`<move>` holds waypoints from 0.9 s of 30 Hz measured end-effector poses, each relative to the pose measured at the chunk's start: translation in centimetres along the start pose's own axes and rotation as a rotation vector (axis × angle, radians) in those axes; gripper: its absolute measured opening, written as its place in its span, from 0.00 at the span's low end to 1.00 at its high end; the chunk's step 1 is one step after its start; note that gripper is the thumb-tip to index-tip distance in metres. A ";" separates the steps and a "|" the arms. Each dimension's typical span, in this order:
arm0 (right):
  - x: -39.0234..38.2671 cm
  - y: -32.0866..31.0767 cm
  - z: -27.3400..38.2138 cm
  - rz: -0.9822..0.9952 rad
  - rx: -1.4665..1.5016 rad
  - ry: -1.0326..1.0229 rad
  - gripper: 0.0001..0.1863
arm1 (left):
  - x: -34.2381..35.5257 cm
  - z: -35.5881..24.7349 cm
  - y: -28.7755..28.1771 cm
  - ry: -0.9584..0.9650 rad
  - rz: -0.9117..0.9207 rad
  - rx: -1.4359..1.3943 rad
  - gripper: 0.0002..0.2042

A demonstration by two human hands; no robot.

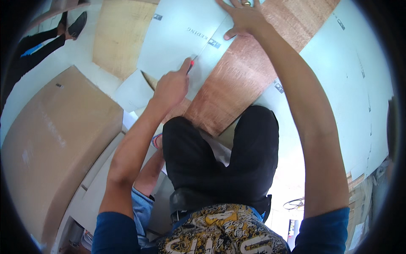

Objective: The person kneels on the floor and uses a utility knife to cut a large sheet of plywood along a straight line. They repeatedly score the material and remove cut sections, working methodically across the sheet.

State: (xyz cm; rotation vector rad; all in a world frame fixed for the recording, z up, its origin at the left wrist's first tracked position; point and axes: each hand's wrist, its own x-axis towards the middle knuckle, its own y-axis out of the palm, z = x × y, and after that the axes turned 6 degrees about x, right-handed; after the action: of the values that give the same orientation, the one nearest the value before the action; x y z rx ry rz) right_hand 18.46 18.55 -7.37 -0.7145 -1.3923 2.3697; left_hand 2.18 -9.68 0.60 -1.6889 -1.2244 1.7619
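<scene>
Cardboard box [59, 139]: I see it far left, big and brown, well apart from the work.
Left hand [171, 86]: curled tight around a red-tipped knife [191, 66], blade end pointed at the sheet's edge.
Knife: I judge it light and stiff; the grip sits low on the handle, and only the red tip shows past the fingers.
Pale sheet [177, 38]: lies flat, overlapping the wood panel; I take it for thin card or laminate, light, bendy, likely to slide unless pinned.
Where to hold it: I would press flat beside the cut line, not lift it by an edge.
Wood panel [241, 80]: reddish-brown, flat under the sheet, looks stiff and heavier.
Right hand [243, 17]: fingers spread, palm pressed down on the sheet near its edge, a ring on one finger.
Knees [220, 152]: mine, in black trousers, just below the panel.
Another person's shoe [77, 25]: far upper left.
</scene>
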 end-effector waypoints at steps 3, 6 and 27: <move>0.0 0.3 0.7 0.065 0.009 0.025 0.78 | 1.6 0.0 -2.6 0.062 -0.095 -0.064 0.27; -0.2 0.4 0.2 0.070 0.009 0.036 0.78 | 1.9 -1.2 -2.9 -0.087 -0.243 -0.414 0.24; 16.1 -2.1 12.1 0.339 -0.243 -0.292 0.72 | 0.2 3.2 7.6 -0.385 -0.150 -1.228 0.15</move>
State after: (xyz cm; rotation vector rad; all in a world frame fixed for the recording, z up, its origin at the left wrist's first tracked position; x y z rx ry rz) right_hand -1.66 18.65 -4.85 -0.7379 -1.8317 2.6783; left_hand 1.21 -14.52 -6.01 -1.6719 -2.8993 1.2730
